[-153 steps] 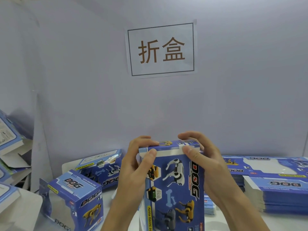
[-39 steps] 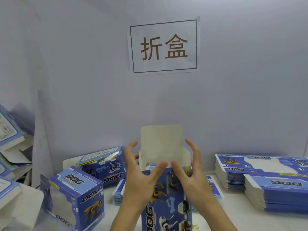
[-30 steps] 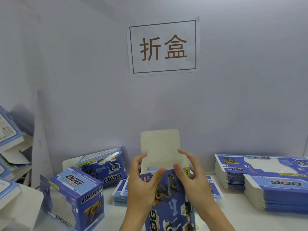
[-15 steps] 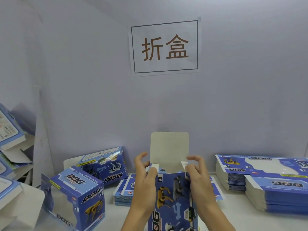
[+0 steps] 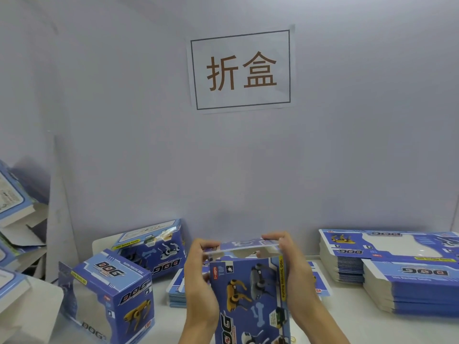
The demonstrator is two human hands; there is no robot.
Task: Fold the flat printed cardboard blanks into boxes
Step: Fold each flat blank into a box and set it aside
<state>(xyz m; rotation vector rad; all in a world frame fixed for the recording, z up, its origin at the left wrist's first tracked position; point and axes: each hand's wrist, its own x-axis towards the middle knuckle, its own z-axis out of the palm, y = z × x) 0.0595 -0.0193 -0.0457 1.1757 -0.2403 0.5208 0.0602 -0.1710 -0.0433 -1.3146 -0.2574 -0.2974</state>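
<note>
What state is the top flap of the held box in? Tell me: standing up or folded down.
Folded down, not yet tucked: the top flap lies across the box opening, a gap under its front edge, both hands holding it.

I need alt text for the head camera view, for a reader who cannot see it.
Two hands, left and right, fold the top flap down on an upright blue printed cardboard box. Folded blue boxes stand left; stacks of flat blue blanks lie right on the white table.
</note>
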